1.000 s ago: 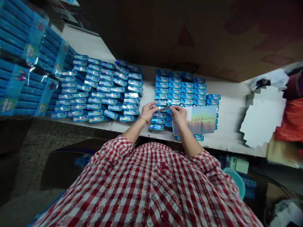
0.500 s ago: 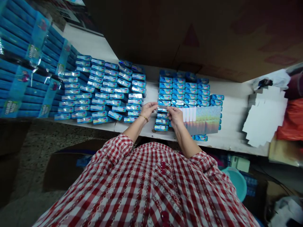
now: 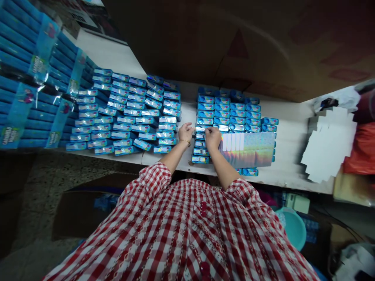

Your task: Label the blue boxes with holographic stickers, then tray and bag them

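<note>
My left hand, a bangle at its wrist, is at the left end of a blue box in the right-hand group. Its thumb and forefinger are a little apart, with nothing plainly between them. My right hand is closed, fingertips pinched down at the same box's front face. A thin pale sticker strip seems to be under them, mostly hidden. A shiny rainbow sticker sheet with several white strips at its left lies over the boxes just right of my right hand.
Rows of blue boxes stand to the left, beside wrapped packs. A large brown carton looms at the back. White cut sheets are stacked at the right, near an orange-red bag. Below sits a turquoise basin.
A thin strip was stretched between both hands over the box. My left fingers have since parted and drawn slightly left, and my right fingertips have come down onto the box face.
</note>
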`<state>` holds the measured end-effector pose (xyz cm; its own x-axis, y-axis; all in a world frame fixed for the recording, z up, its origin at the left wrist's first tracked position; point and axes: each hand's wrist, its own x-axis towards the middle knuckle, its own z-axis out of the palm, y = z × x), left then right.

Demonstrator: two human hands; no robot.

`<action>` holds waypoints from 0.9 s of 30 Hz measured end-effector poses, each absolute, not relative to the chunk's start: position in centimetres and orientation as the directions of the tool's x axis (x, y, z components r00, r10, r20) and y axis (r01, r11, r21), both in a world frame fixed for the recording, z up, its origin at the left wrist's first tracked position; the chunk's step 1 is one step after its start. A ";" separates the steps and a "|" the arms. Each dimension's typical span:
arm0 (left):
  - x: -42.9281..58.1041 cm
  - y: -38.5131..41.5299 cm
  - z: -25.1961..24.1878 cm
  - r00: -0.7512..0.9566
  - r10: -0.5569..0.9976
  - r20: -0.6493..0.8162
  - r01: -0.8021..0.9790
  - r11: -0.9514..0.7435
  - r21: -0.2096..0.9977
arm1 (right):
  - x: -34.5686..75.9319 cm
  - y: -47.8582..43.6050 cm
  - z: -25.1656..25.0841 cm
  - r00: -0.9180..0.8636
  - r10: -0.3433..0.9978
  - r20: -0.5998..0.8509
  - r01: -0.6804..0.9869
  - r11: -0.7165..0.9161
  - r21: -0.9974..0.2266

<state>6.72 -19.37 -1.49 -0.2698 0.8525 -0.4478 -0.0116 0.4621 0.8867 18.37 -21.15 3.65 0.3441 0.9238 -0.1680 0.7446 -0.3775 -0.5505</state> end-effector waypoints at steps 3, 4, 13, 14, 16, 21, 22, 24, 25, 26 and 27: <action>7.0 -19.5 -1.4 -0.283 0.851 -0.443 0.060 0.477 0.877 | 18.1 -21.5 4.2 0.346 0.918 -0.192 0.807 -0.396 -0.438; 7.1 -19.6 -1.4 -0.295 0.853 -0.431 0.098 0.475 0.875 | 18.0 -21.7 4.4 0.341 0.920 -0.193 0.828 -0.391 -0.401; 6.7 -21.1 -0.7 -0.083 0.975 -0.206 0.587 0.215 0.780 | 17.3 -23.4 6.6 -0.028 0.929 -0.370 0.997 -0.001 -0.077; 7.0 -21.1 -0.2 -0.094 0.980 -0.174 0.614 0.194 0.765 | 17.5 -23.6 7.3 -0.055 0.933 -0.357 0.996 0.024 -0.091; 8.3 -20.9 1.2 -0.044 0.996 -0.074 0.642 0.085 0.762 | 18.6 -24.3 8.8 -0.120 0.955 -0.270 0.986 0.082 -0.148; 15.1 -20.1 5.0 0.344 0.936 -0.071 0.675 -0.194 0.712 | 27.7 -25.2 10.2 -0.030 0.996 0.079 0.982 0.044 -0.184; 16.5 -19.9 5.3 0.390 0.912 -0.129 0.689 -0.196 0.698 | 30.0 -25.0 9.9 0.004 0.993 0.114 0.987 0.015 -0.157; 18.7 -19.6 5.5 0.423 0.874 -0.237 0.703 -0.151 0.695 | 34.1 -24.3 8.9 -0.016 0.994 0.107 0.995 0.026 -0.096; 19.5 -19.4 5.4 0.414 0.868 -0.272 0.700 -0.113 0.705 | 35.6 -24.0 8.3 -0.055 0.995 0.083 0.996 0.061 -0.069; 20.0 -19.3 5.1 0.398 0.870 -0.291 0.690 -0.075 0.720 | 36.8 -23.8 7.7 -0.103 0.993 0.057 0.993 0.106 -0.049; 20.3 -19.2 4.9 0.378 0.877 -0.297 0.674 -0.041 0.737 | 37.6 -23.7 7.1 -0.152 0.988 0.040 0.988 0.153 -0.036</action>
